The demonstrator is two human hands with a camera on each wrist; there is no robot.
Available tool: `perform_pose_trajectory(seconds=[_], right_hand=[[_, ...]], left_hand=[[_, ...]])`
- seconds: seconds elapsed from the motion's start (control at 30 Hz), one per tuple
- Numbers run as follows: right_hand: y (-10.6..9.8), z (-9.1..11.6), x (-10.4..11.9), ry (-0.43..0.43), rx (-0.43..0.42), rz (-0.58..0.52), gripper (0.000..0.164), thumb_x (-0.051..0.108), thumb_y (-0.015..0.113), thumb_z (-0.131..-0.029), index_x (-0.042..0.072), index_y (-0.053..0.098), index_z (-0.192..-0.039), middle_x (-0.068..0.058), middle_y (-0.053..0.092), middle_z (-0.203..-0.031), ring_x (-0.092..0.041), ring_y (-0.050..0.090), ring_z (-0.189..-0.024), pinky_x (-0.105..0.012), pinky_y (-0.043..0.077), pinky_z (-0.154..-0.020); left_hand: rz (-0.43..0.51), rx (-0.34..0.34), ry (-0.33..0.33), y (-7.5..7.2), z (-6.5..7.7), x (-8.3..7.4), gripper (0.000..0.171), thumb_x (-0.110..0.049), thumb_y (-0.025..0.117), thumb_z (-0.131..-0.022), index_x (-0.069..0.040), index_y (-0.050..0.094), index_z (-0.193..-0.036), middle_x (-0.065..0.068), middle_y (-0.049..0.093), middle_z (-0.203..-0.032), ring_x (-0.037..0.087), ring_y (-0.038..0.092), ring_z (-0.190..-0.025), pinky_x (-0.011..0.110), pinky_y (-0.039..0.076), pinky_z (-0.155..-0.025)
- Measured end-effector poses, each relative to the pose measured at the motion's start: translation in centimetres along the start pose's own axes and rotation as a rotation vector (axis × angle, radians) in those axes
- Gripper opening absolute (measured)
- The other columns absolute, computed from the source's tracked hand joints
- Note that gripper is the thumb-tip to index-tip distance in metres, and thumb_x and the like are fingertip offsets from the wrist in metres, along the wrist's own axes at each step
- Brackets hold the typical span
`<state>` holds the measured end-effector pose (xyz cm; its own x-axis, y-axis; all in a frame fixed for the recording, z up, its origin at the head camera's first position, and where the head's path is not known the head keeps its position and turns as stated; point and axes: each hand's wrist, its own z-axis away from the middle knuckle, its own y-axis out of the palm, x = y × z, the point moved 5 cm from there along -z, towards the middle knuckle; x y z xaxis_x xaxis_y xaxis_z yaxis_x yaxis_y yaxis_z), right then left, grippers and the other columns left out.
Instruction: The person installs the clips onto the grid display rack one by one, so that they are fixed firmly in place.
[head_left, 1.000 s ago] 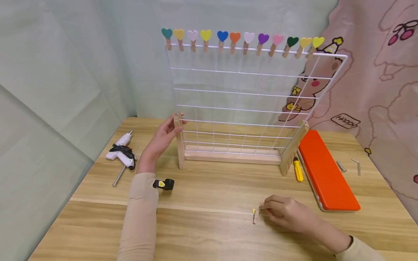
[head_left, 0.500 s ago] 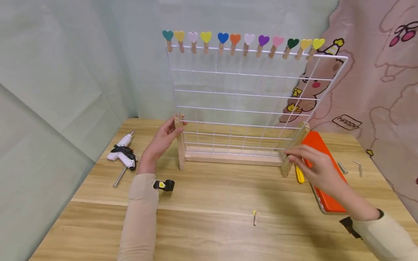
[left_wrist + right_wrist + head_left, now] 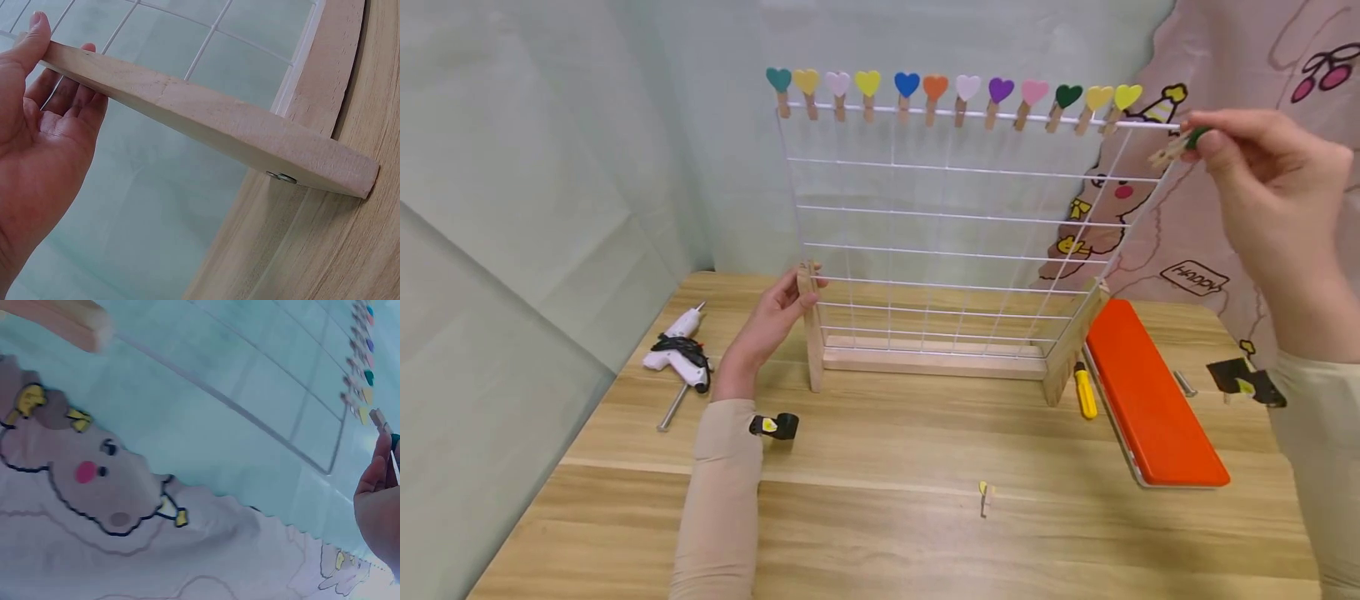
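A white wire grid [image 3: 970, 170] stands upright in a wooden stand [image 3: 932, 363], with a row of heart-topped clothespins [image 3: 967, 90] clipped along its top bar. My left hand [image 3: 772, 315] holds the upper end of the stand's left post [image 3: 206, 112], thumb on one side and fingers on the other. Up by the grid's top right corner, my right hand [image 3: 1281, 179] pinches a small wooden clothespin [image 3: 1168, 152] by its dark green heart. Its jaw end points left toward the grid. On the table lies another clothespin [image 3: 987, 498] with a yellow heart.
A white glue gun [image 3: 677, 348] with a black cord lies at the left, beside a long bolt [image 3: 673, 407]. Right of the stand are a yellow-handled screwdriver [image 3: 1085, 392], a red case [image 3: 1153, 396] and a short bolt [image 3: 1184, 383]. Curtains hang behind the table.
My right hand has risen from the tabletop, past the stand's right post, to the grid's top right corner, carrying the green-heart clothespin. The left hand keeps its hold on the post.
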<state>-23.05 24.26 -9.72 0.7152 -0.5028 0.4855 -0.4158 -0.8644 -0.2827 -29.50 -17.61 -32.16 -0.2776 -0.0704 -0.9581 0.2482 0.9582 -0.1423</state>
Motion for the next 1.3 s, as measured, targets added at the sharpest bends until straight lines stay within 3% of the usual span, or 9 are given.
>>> perform_pose_trajectory(seconds=[0.13, 0.27, 0.47, 0.63, 0.83, 1.07, 1.23, 1.3], right_hand=[[0.1, -1.9, 0.4, 0.063, -0.018, 0.07, 0.024, 0.009, 0.053, -0.083, 0.005, 0.062, -0.104, -0.007, 0.06, -0.102, -0.008, 0.057, -0.085, -0.014, 0.042, -0.079], [0.6, -3.2, 0.9, 0.038, 0.047, 0.218, 0.025, 0.015, 0.053, -0.083, 0.012, 0.063, -0.106, 0.002, 0.061, -0.1, -0.002, 0.054, -0.084, -0.011, 0.039, -0.08], [0.9, -4.1, 0.4, 0.058, 0.083, 0.345, 0.021, 0.02, 0.056, -0.083, 0.013, 0.067, -0.099, 0.02, 0.06, -0.087, 0.002, 0.044, -0.07, -0.009, 0.033, -0.062], [0.7, -4.5, 0.2, -0.003, 0.068, 0.384, 0.019, 0.02, 0.058, -0.082, 0.01, 0.069, -0.093, 0.027, 0.056, -0.078, 0.002, 0.037, -0.061, -0.013, 0.025, -0.052], [0.9, -4.7, -0.3, 0.068, 0.187, 0.445, 0.024, 0.022, 0.054, -0.084, 0.007, 0.067, -0.099, 0.027, 0.051, -0.08, 0.001, 0.037, -0.064, -0.011, 0.026, -0.052], [1.0, -5.0, -0.7, 0.129, 0.261, 0.398, 0.025, 0.019, 0.055, -0.084, 0.004, 0.065, -0.101, 0.024, 0.051, -0.077, -0.001, 0.038, -0.061, -0.01, 0.027, -0.049], [1.0, -5.0, -1.5, 0.265, 0.307, 0.31, 0.025, 0.021, 0.055, -0.084, 0.011, 0.064, -0.105, 0.018, 0.056, -0.083, -0.003, 0.044, -0.065, -0.006, 0.032, -0.051], [1.2, -4.8, -1.7, 0.279, 0.306, 0.315, 0.025, 0.024, 0.053, -0.085, 0.015, 0.063, -0.106, 0.015, 0.057, -0.086, -0.003, 0.045, -0.068, -0.006, 0.033, -0.053]], left_hand=[[0.005, 0.0, 0.005, 0.1, 0.0, 0.0, 0.046, -0.021, 0.048, -0.089, -0.011, 0.034, -0.132, 0.019, 0.043, -0.124, 0.022, 0.038, -0.118, 0.022, 0.035, -0.089], [0.01, -0.005, 0.002, 0.2, 0.1, 0.0, 0.043, -0.021, 0.048, -0.089, -0.015, 0.037, -0.13, 0.016, 0.044, -0.123, 0.024, 0.038, -0.118, 0.022, 0.035, -0.089], [0.002, -0.004, -0.006, 0.2, 0.0, -0.1, 0.047, -0.022, 0.047, -0.089, -0.011, 0.033, -0.132, 0.02, 0.041, -0.126, 0.02, 0.037, -0.119, 0.025, 0.032, -0.093], [-0.004, 0.009, -0.003, 0.0, -0.2, 0.3, 0.046, -0.022, 0.048, -0.089, -0.013, 0.034, -0.132, 0.018, 0.043, -0.124, 0.021, 0.037, -0.119, 0.025, 0.033, -0.092], [0.01, 0.005, -0.006, -0.4, -0.5, 1.4, 0.044, -0.022, 0.049, -0.089, -0.017, 0.036, -0.131, 0.01, 0.047, -0.121, 0.017, 0.04, -0.117, 0.02, 0.036, -0.088], [0.013, 0.006, 0.012, -0.4, -0.6, 1.5, 0.046, -0.024, 0.049, -0.088, -0.014, 0.035, -0.131, 0.015, 0.045, -0.122, 0.015, 0.041, -0.114, 0.02, 0.036, -0.088], [0.017, 0.006, 0.015, -0.5, -0.6, 1.5, 0.044, -0.024, 0.049, -0.088, -0.019, 0.037, -0.13, 0.014, 0.045, -0.122, 0.014, 0.041, -0.114, 0.019, 0.036, -0.087], [0.018, 0.004, 0.018, -0.5, -0.6, 1.6, 0.044, -0.024, 0.049, -0.088, -0.019, 0.037, -0.13, 0.009, 0.048, -0.12, 0.014, 0.041, -0.114, 0.019, 0.036, -0.087]])
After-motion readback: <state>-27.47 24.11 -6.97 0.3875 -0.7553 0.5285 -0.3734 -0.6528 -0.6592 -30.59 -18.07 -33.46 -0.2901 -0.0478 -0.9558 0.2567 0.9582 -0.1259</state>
